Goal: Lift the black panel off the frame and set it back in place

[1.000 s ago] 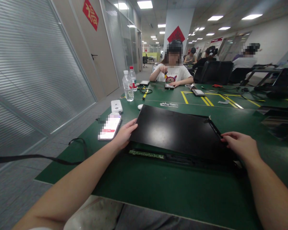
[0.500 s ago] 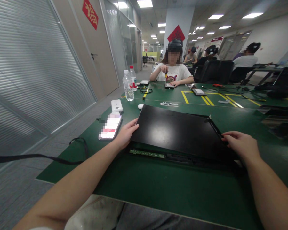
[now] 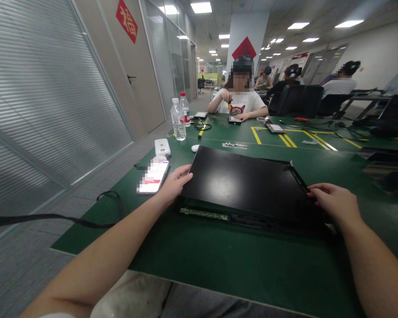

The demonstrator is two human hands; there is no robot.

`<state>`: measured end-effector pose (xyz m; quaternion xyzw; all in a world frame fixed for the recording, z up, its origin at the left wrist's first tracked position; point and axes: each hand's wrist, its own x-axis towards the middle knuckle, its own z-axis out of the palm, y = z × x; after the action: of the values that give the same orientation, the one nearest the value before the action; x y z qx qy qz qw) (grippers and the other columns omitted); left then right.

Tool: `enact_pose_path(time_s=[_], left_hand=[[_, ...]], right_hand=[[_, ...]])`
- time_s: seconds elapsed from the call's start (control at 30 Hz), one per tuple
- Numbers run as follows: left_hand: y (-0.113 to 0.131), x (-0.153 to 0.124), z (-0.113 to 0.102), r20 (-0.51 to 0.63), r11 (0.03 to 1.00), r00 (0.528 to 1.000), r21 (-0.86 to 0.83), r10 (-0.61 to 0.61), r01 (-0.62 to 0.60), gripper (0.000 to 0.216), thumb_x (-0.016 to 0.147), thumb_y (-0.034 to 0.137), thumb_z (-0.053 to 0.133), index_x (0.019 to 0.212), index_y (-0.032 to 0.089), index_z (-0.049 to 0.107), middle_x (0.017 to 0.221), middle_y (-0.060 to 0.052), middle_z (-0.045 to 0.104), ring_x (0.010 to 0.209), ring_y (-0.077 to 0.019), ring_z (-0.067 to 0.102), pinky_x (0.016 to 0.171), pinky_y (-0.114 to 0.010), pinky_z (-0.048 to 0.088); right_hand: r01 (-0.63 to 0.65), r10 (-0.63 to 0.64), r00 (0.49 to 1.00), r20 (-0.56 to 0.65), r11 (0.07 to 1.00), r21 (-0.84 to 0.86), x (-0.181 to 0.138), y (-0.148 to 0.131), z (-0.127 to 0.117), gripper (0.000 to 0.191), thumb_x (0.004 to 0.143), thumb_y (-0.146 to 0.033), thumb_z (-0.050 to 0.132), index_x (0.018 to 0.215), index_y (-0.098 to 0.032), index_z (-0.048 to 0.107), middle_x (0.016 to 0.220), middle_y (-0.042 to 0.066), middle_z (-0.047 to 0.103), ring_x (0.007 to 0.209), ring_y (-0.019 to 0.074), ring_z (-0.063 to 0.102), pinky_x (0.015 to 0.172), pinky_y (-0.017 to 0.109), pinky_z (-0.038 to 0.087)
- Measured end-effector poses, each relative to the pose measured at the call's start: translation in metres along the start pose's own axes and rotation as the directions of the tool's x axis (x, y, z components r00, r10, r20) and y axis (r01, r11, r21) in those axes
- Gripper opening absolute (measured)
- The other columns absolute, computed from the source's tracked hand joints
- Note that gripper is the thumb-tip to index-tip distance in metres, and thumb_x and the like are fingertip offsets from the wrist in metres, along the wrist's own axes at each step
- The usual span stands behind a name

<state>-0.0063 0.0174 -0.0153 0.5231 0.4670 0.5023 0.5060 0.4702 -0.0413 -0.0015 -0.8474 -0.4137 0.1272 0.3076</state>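
Observation:
A glossy black screen panel (image 3: 239, 179) lies tilted above the green table, its left side raised. My left hand (image 3: 175, 183) is closed on the panel's left edge, thumb on top and fingers partly hidden behind. At the opposite edge, my right hand (image 3: 334, 201) pinches the border where the panel meets a thin black frame (image 3: 298, 174); the fingertips are partly hidden. Below the panel's near edge shows a narrow green circuit board strip (image 3: 204, 214), with dark frame parts continuing to the right of it.
Left of the panel are a lit phone (image 3: 154, 176), a white power bank (image 3: 162, 148) and water bottles (image 3: 178, 119). A white mouse (image 3: 195, 148) sits behind it. Across the table, a person (image 3: 240, 95) holds a screwdriver over a hard drive. Cables lie at the far right.
Almost nothing differs. The whole view has shifted very slightly, while both hands keep their hold on the panel's two sides.

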Motion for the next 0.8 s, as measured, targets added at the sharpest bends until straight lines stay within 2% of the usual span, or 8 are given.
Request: enact_pose_path(time_s=[0.1, 0.17, 0.43, 0.6, 0.8], left_hand=[[-0.007, 0.004, -0.006, -0.017, 0.974, 0.998, 0.22, 0.063, -0.058, 0.045, 0.083, 0.038, 0.078, 0.125, 0.021, 0.083, 0.161, -0.011, 0.062, 0.154, -0.0362, 0.051, 0.132, -0.05, 0.034], [-0.009, 0.006, -0.009, -0.007, 0.949, 0.997, 0.308, 0.071, -0.065, 0.047, 0.084, 0.04, 0.076, 0.127, 0.022, 0.083, 0.163, -0.011, 0.059, 0.156, -0.0357, 0.048, 0.132, -0.049, 0.033], [-0.02, 0.011, -0.013, 0.066, 0.859, 0.996, 0.506, 0.054, -0.08, 0.053, 0.086, 0.041, 0.069, 0.133, 0.018, 0.079, 0.162, -0.016, 0.057, 0.153, -0.0358, 0.052, 0.131, -0.049, 0.037], [-0.02, 0.011, -0.014, 0.09, 0.762, 0.995, 0.641, 0.047, -0.094, 0.058, 0.09, 0.045, 0.066, 0.137, 0.013, 0.076, 0.162, -0.02, 0.055, 0.153, -0.037, 0.052, 0.131, -0.05, 0.036], [-0.022, 0.011, -0.014, 0.111, 0.682, 0.992, 0.721, 0.064, -0.125, 0.054, 0.088, 0.05, 0.072, 0.132, 0.018, 0.077, 0.159, -0.017, 0.056, 0.152, -0.0386, 0.053, 0.132, -0.05, 0.037]], right_hand=[[0.001, -0.001, 1.0, -0.023, 1.0, 0.013, 0.003, 0.003, 0.002, 0.024, 0.068, -0.036, 0.059, 0.079, -0.025, 0.077, 0.074, 0.004, 0.078, 0.059, 0.0228, 0.066, 0.074, 0.039, 0.053], [0.009, -0.008, 1.0, -0.03, 0.999, 0.031, 0.005, 0.005, 0.003, 0.024, 0.067, -0.037, 0.059, 0.078, -0.026, 0.077, 0.073, 0.003, 0.078, 0.058, 0.0225, 0.065, 0.071, 0.039, 0.053], [-0.019, 0.02, 1.0, -0.015, 0.997, 0.074, 0.006, 0.005, 0.002, 0.024, 0.067, -0.037, 0.061, 0.079, -0.025, 0.078, 0.074, 0.003, 0.078, 0.057, 0.0219, 0.065, 0.071, 0.038, 0.053], [-0.04, 0.04, 0.999, -0.003, 0.995, 0.092, 0.004, 0.003, 0.001, 0.023, 0.069, -0.037, 0.062, 0.081, -0.025, 0.078, 0.075, 0.003, 0.078, 0.058, 0.0206, 0.064, 0.068, 0.037, 0.052], [-0.084, 0.083, 0.996, 0.013, 0.986, 0.141, -0.001, -0.003, -0.002, 0.02, 0.07, -0.035, 0.064, 0.08, -0.023, 0.077, 0.076, 0.004, 0.078, 0.057, 0.0192, 0.063, 0.063, 0.034, 0.048]])
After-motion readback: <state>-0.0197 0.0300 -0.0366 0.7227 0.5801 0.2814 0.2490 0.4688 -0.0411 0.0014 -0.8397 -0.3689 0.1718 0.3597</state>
